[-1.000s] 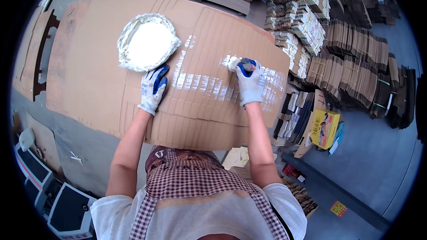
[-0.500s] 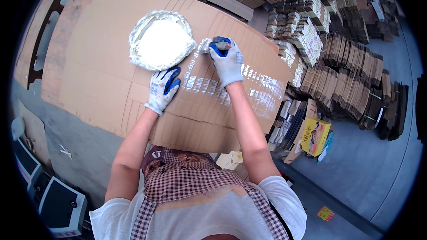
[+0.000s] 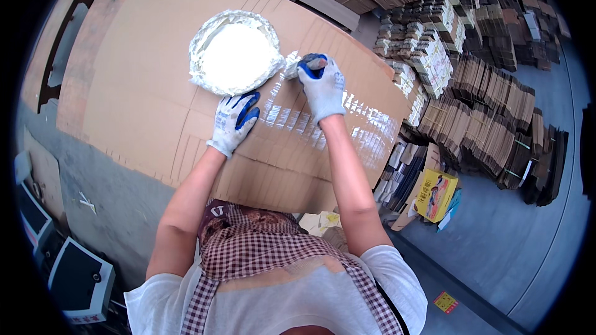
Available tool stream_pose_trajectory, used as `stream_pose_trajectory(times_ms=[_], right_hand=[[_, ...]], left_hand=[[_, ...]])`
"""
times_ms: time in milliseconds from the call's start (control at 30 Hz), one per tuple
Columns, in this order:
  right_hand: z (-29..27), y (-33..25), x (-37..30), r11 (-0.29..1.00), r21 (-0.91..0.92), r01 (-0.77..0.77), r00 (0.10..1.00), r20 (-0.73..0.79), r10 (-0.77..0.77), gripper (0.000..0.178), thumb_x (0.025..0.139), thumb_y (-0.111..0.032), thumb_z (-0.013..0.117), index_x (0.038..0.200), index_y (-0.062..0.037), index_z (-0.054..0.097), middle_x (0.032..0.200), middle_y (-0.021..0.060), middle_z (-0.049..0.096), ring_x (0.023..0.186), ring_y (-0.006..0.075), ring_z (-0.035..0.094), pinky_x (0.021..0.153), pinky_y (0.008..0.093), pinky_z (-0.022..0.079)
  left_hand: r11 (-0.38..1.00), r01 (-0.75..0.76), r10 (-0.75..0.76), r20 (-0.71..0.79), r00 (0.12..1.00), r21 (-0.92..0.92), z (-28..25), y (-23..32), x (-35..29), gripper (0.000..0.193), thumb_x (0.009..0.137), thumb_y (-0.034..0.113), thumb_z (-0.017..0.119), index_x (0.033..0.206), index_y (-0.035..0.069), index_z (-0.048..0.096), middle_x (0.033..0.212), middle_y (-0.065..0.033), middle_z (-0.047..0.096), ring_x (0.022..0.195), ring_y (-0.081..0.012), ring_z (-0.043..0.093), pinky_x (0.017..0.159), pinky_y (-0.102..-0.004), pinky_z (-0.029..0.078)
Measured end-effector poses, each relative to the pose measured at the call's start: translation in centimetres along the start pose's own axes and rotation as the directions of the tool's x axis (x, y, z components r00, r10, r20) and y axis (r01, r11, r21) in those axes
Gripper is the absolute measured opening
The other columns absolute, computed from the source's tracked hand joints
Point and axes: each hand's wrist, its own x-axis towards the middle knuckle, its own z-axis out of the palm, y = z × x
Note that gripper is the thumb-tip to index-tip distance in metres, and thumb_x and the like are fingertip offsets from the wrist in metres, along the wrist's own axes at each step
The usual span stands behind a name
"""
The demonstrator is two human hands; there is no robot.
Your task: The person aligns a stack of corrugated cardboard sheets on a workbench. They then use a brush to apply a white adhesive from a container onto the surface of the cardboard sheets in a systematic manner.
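- A large cardboard sheet (image 3: pixel 143 68) was laid flat across the bench (image 3: pixel 79 90), seemingly so that a broad, level surface was given to the brush.
- A round bowl (image 3: pixel 198 65) of white paste (image 3: pixel 241 56) was set on the sheet ahead of both hands, presumably for easy reach; its rim was thickly crusted.
- The brush (image 3: pixel 291 66) was gripped in the right hand (image 3: pixel 324 90), its fingers closed around the handle; the white-coated head was pointed left, just beside the bowl's right rim. Whether the rim was touched cannot be told.
- The left hand (image 3: pixel 232 122) was laid palm down on the cardboard at the bowl's near side, its fingers loosely spread and nothing held, probably so that the sheet was steadied.
- White streaks (image 3: pixel 288 118) were spread over the sheet's right part, within the right arm's reach.
- Cardboard stacks (image 3: pixel 490 84) were bundled beyond, apparently for tidiness.
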Motion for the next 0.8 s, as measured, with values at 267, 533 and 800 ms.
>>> stream_pose_trajectory(times_ms=[267, 533, 800], right_hand=[[0.2, -0.5, -5.1, 0.999, 0.027, 0.043, 0.994, 0.098, -0.046, 0.038, 0.080, -0.023, 0.075, 0.108, -0.0024, 0.060, 0.106, 0.0178, 0.063, 0.097, 0.0363, 0.063, 0.085, 0.0406, 0.051], [1.8, -0.3, -10.0, 0.991, 0.056, 0.121, 0.979, 0.159, -0.128, 0.038, 0.080, -0.021, 0.075, 0.111, -0.0028, 0.060, 0.108, 0.0166, 0.062, 0.098, 0.0357, 0.063, 0.086, 0.0401, 0.052], [3.0, -0.2, -13.2, 0.980, 0.008, 0.200, 0.970, 0.141, -0.200, 0.039, 0.081, -0.018, 0.073, 0.115, -0.0057, 0.058, 0.112, 0.0155, 0.061, 0.096, 0.0346, 0.064, 0.083, 0.0404, 0.053]], left_hand=[[0.999, 0.034, -0.034, 0.012, 0.999, -0.015, 0.1, 0.1, -0.1, 0.039, 0.087, 0.027, 0.065, 0.122, 0.011, 0.065, 0.121, -0.0134, 0.063, 0.111, -0.0357, 0.055, 0.099, -0.0452, 0.040], [0.999, 0.020, -0.019, 0.017, 1.000, -0.042, 0.4, -1.0, -0.2, 0.040, 0.091, 0.030, 0.058, 0.126, 0.011, 0.063, 0.123, -0.0147, 0.062, 0.114, -0.0360, 0.053, 0.103, -0.0461, 0.038], [0.999, 0.038, -0.037, 0.044, 0.998, -0.029, 0.4, -0.8, -0.2, 0.043, 0.095, 0.034, 0.047, 0.123, 0.007, 0.065, 0.125, -0.0130, 0.064, 0.113, -0.0344, 0.056, 0.100, -0.0438, 0.040]])
